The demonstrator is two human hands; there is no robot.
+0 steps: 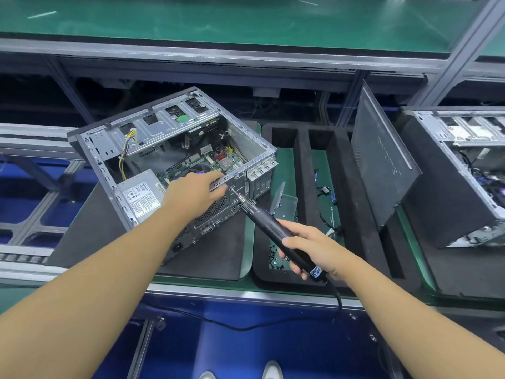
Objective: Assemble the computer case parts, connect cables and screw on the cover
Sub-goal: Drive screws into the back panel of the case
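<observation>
An open computer case (114,149) lies on its side on a black mat, its motherboard, power supply (139,196) and cables exposed. My left hand (194,191) grips the case's rear top edge near the fan grille. My right hand (314,248) holds a black electric screwdriver (269,227); its bit touches the rear panel just right of my left hand. The dark side cover (382,162) leans upright in the foam tray to the right.
A black foam tray (303,160) holds loose black screws (273,255), blue cables (325,191) and a clear plastic box (287,205). A second open case (461,170) lies at the right. The screwdriver's cord hangs below the conveyor's front edge.
</observation>
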